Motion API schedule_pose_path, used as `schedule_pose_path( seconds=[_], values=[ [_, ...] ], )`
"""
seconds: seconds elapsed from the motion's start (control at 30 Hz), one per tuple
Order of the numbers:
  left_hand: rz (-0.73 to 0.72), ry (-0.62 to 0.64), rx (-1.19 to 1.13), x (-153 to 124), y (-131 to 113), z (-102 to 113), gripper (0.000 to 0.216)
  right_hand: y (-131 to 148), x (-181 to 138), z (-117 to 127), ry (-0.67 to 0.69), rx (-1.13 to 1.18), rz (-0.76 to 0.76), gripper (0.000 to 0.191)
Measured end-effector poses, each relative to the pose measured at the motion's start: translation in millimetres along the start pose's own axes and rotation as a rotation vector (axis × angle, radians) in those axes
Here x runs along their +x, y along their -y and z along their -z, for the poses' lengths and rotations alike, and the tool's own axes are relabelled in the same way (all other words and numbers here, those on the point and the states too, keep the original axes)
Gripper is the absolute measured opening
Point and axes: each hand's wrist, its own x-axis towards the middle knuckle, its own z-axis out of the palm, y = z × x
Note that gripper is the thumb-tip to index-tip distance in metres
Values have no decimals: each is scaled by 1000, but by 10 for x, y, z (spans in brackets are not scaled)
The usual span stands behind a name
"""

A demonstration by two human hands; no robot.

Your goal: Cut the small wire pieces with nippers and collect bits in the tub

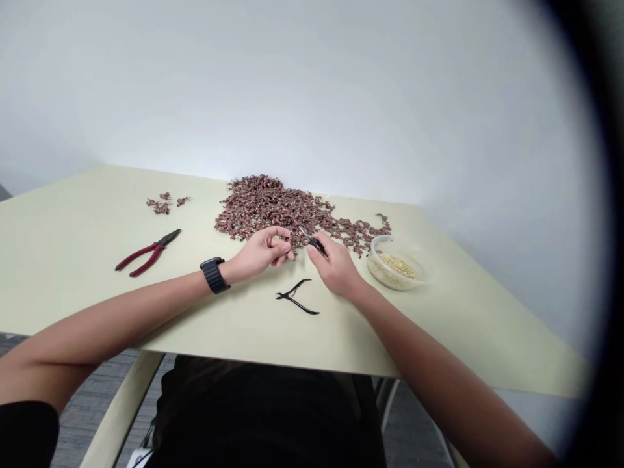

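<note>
Left hand (263, 250), black watch (214, 275) on wrist, fingertips pinched together at front edge of pile of brown pieces (283, 207); what they pinch too small to tell. Right hand (336, 266) clamped on small dark tool (312, 242), tip pointing at left fingertips. Hands just beside each other, mid tabletop (73, 260). Black nippers (297, 297) lie loose near both hands. Red pliers (146, 252) well left. Clear bowl (380, 273) of yellowish bits right of right hand.

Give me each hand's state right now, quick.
Left hand: fingers pinched together by the brown pile; any piece held is too small to tell.
Right hand: closed on a small dark tool.
</note>
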Motion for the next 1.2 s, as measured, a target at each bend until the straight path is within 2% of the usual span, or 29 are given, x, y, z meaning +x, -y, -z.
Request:
schedule_pose_path(
  seconds=[0.27, 0.87, 1.03, 1.13, 1.2],
  values=[
    [24, 37, -153, 5, 27, 13, 34, 1, -16, 39, 82, -111, 104, 25],
    [65, -9, -223, -25, -22, -20, 32, 13, -17, 66, 106, -141, 93, 26],
    [-3, -65, -148, -32, 7, -55, 35, 81, -55, -77, 81, -35, -15, 28],
    [-46, -116, 11, -45, 14, -58, 33, 166, -58, -194, 58, 174, -135, 30],
    [-86, -164, 192, -52, 23, -26, 28, 229, -45, -226, 90, 398, -280, 31]
  ],
)
